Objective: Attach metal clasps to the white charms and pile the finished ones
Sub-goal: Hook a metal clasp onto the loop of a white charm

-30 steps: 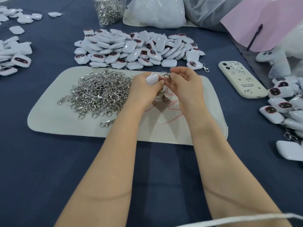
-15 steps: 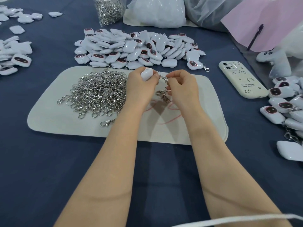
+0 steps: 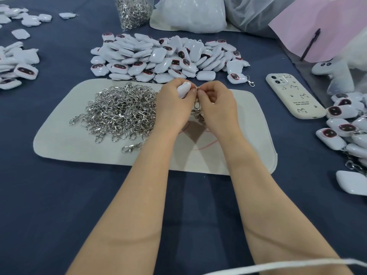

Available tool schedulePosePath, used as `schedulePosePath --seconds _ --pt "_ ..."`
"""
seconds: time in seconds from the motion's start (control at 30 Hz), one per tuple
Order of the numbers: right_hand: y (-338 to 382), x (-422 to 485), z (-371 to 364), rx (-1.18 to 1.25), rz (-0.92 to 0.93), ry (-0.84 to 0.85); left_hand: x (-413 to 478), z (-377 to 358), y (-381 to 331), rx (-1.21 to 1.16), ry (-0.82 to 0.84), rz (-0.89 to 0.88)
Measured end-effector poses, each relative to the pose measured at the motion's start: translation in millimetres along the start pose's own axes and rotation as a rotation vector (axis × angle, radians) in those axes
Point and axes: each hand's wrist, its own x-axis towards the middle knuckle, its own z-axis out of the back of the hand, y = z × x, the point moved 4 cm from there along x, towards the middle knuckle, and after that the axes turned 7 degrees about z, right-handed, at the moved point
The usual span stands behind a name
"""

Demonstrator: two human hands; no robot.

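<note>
Both curled, left grip [image 3: 174, 103] holding charm [image 3: 183, 89], right grip [image 3: 217, 102] pinching clasp [image 3: 197, 104], phone [image 3: 294, 96] rightward

Even soft light, wide-angle edge distortion.

White charms [image 3: 162, 56] with dark red-rimmed ovals lie on a navy desk [image 3: 59, 195] near silver clasps [image 3: 119, 110], a cream mat [image 3: 59, 143] and a pink sheet [image 3: 327, 26].

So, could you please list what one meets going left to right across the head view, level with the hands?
Left-edge charms, clasp heap, left hand gripping a white charm, right hand pinching a clasp, phone, finished charms.
</note>
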Motion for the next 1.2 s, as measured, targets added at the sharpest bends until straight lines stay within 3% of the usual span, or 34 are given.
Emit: schedulePosePath --seconds 0.83,1.2 --pt "0.8 -1.7 1.3 0.01 0.029 -0.043 -1.5 -1.4 1.3 0.01 0.002 0.1" --pt "-3.2 -0.8 -2.1 0.005 0.007 0.0 -2.0 -1.7 6.3 -0.127 0.018 0.179"
